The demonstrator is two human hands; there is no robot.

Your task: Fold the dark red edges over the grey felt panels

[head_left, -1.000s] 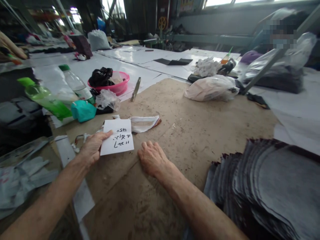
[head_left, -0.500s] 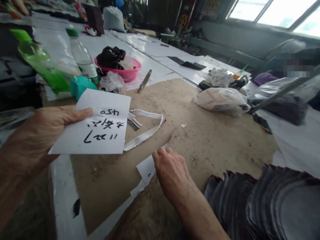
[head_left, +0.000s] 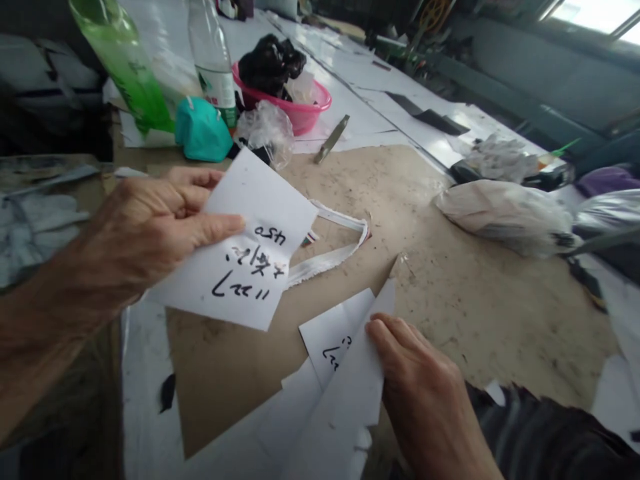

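My left hand point(head_left: 165, 227) grips a white paper slip point(head_left: 235, 267) with black handwriting, thumb on its face. The slip is raised over the brown sheet point(head_left: 425, 200) on the table and slightly creased. My right hand point(head_left: 425, 380) pinches the edge of a white paper sheet point(head_left: 355, 380), which stands lifted at a slant. Behind that sheet, a second slip point(head_left: 330, 333) with handwriting lies partly covered. A white fabric strip point(head_left: 330, 263) lies looped between the hands. The dark stacked pieces point(head_left: 545, 427) are beside my right wrist, partly cut off and blurred.
Beyond my left hand stand a green bottle point(head_left: 130, 67), a clear bottle point(head_left: 215, 73), a teal mask-like cup point(head_left: 203, 130) and a pink basin point(head_left: 305, 115) with black plastic. A metal blade-like tool point(head_left: 331, 140) lies nearby. Plastic bags point(head_left: 505, 210) lie at right.
My right hand has moved right and raised the white sheet, showing more of the second slip. The slip in my left hand has tilted and bent a little. The view has shifted.
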